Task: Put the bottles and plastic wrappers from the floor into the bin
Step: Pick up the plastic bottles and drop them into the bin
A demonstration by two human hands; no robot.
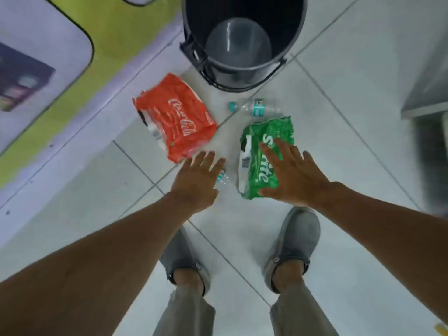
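A dark round bin (244, 76) stands open and empty at the top of the head view. On the white tiles below it lie a red Coca-Cola wrapper (174, 117), a green Sprite wrapper (261, 139) and a clear bottle with a teal cap (257, 108). A second clear bottle (224, 178) is mostly hidden under my left hand. My left hand (197, 180) hovers open between the two wrappers. My right hand (291, 175) is spread open over the green wrapper's lower right part; whether it touches it I cannot tell.
My two grey shoes (295, 241) stand on the tiles just below the hands. A yellow-green and lilac panel (72, 76) runs along the left. A grey metal cabinet edge (426, 103) is at the right.
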